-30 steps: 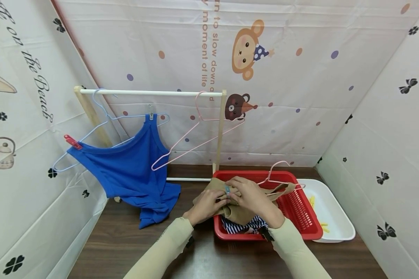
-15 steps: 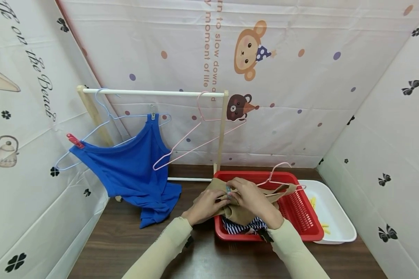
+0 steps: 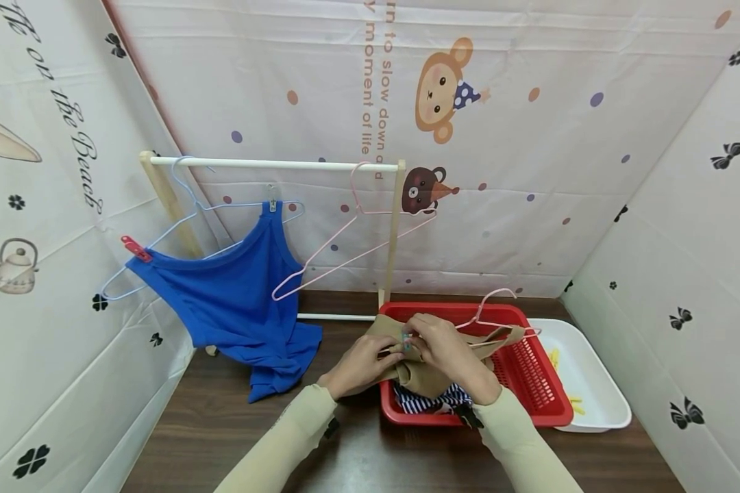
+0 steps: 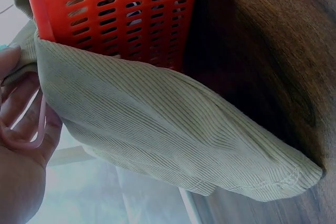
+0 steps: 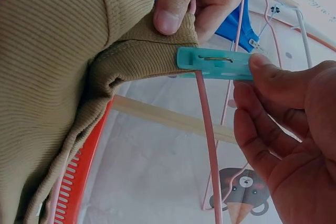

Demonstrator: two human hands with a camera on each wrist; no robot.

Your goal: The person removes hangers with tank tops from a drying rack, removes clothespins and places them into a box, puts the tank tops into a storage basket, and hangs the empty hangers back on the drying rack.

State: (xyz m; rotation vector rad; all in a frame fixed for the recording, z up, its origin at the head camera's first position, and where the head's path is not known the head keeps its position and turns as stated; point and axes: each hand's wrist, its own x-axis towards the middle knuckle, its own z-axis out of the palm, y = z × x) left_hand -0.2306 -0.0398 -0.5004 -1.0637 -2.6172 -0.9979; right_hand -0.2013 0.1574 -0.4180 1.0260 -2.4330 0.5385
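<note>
A tan ribbed garment (image 4: 147,114) lies bunched over the red basket's left side, one part hanging down outside it. My left hand (image 3: 362,363) pinches the garment's narrow strap, thumb on top, with the pink hanger's (image 5: 206,124) end loop against its fingers. A teal clothespin (image 5: 215,62) has its mouth over the strap's edge, right where the hanger wire runs. My right hand (image 3: 447,346) pinches the clothespin's outer end between thumb and fingers. The hanger's hook stands up over the basket, and its far end overlaps the garment's other strap.
The red basket (image 3: 539,418) also holds a striped cloth (image 3: 425,400). Behind it, a white tray (image 3: 604,383) contains yellow pieces (image 3: 573,404). At left stands a rack (image 3: 271,163) bearing a blue tank top (image 3: 234,301) on a blue hanger and a bare pink hanger (image 3: 358,257).
Both hands stay at the garment strap and clothespin, with only slight finger movement. The head view has shifted a little.
</note>
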